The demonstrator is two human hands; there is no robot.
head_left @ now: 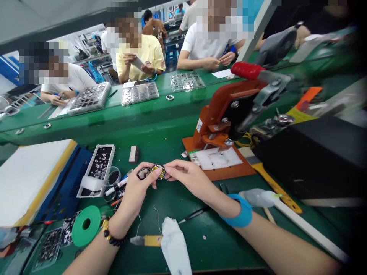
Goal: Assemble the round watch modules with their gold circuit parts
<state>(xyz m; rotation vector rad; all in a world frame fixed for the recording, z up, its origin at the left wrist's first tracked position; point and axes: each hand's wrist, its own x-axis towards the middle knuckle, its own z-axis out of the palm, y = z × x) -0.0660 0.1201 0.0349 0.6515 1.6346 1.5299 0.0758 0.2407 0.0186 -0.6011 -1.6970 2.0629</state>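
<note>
Between my two hands are two small round black-rimmed parts, side by side, like the opened halves of a watch-sized device. My left hand [141, 182] is closed on them, its thumb pressing on the face of the yellow-and-black round part [158, 170]. The other, a dark-rimmed round part [143, 174], sits against its fingers. At the right edge of the yellow-and-black part, my right hand [183, 173] pinches with thumb and fingertips. Whether the two halves are joined, I cannot tell. Below lie tweezers [195, 214] and a white cloth-like wrap [174, 244].
An orange toggle press [226, 118] with a red handle stands right of my hands. On the left are a white parts tray [112, 152], a green spool [77, 225] and a blue box [64, 187]. Co-workers sit across the green bench [114, 122] behind clear trays.
</note>
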